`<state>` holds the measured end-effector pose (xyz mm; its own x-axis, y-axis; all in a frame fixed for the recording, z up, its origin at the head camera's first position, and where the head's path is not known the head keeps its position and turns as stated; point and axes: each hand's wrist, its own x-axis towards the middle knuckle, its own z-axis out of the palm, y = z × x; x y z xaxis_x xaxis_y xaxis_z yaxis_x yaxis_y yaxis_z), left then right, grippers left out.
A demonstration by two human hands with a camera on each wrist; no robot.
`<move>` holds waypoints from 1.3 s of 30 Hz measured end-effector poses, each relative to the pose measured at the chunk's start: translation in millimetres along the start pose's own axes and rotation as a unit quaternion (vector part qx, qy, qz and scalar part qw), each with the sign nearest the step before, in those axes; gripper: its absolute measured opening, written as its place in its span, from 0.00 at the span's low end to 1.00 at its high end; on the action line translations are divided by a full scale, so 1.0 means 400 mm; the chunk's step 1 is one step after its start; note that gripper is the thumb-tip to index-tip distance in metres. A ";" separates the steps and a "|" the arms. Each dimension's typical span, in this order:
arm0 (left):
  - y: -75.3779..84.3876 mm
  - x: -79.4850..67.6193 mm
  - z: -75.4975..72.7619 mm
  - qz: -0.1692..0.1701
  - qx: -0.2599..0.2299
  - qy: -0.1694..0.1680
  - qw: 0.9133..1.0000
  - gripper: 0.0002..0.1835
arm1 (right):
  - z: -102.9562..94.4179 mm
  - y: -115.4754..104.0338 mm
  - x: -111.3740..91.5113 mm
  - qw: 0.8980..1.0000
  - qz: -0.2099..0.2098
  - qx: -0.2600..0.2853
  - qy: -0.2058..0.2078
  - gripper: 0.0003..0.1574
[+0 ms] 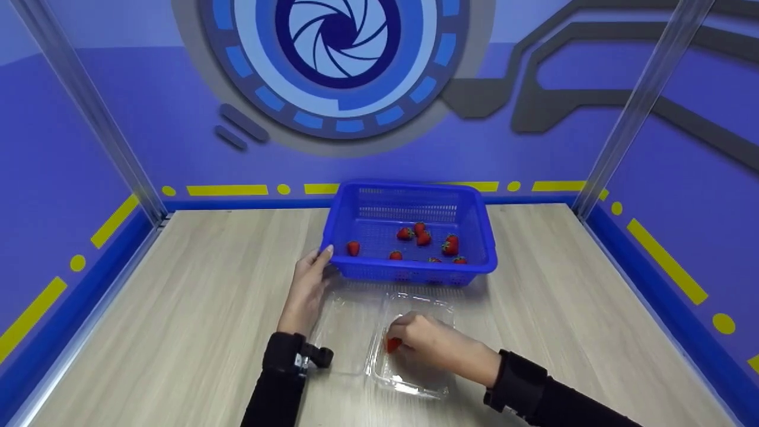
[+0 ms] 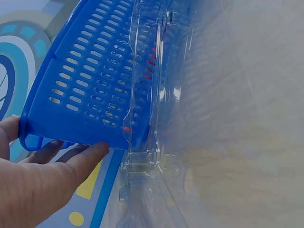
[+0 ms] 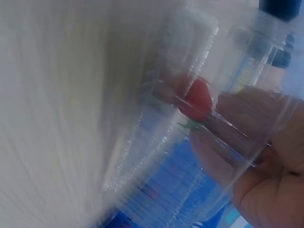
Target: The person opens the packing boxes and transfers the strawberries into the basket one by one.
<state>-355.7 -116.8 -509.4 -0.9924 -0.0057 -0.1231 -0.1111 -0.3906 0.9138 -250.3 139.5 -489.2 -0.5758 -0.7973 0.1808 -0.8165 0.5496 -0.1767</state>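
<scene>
A blue plastic basket (image 1: 379,270) with slotted walls stands at the back of the table, several red strawberries (image 1: 404,233) lying in it. At its front left corner my left hand (image 1: 303,292) grips the rim, thumb on top and fingers underneath against the outer wall. In front of the basket lies a clear plastic clamshell box (image 1: 409,388), opened flat with its lid half to the left. My right hand (image 1: 424,339) is over the right half, pinching one strawberry (image 3: 197,100) by fingertips, low inside the box. Its green leaves face the fingers in the right wrist view.
The light wood table (image 1: 201,308) reaches to blue printed walls (image 1: 379,160) at the back and both sides. Metal posts (image 1: 628,130) stand at the rear corners. The clamshell's lid half (image 1: 347,332) lies close beside my left forearm.
</scene>
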 end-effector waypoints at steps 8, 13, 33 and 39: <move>-0.001 0.001 -0.002 -0.002 0.003 -0.002 1.000 0.30 | 0.011 0.000 -0.006 1.000 0.001 -0.029 0.001 0.10; -0.005 0.002 -0.002 0.001 0.010 0.006 1.000 0.28 | 0.026 0.000 -0.003 0.999 -0.006 -0.041 0.015 0.10; -0.006 0.003 0.000 0.003 -0.005 0.003 1.000 0.28 | 0.023 -0.004 -0.004 0.999 0.022 0.006 -0.024 0.07; -0.005 0.003 0.001 0.006 -0.005 -0.001 1.000 0.28 | 0.018 -0.002 -0.006 1.000 0.022 0.000 -0.023 0.08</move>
<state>-356.5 -115.8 -511.1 -0.9938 -0.0076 -0.1112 -0.0989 -0.4005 0.9110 -248.0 139.2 -496.7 -0.6085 -0.7831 0.1286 -0.7906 0.5842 -0.1837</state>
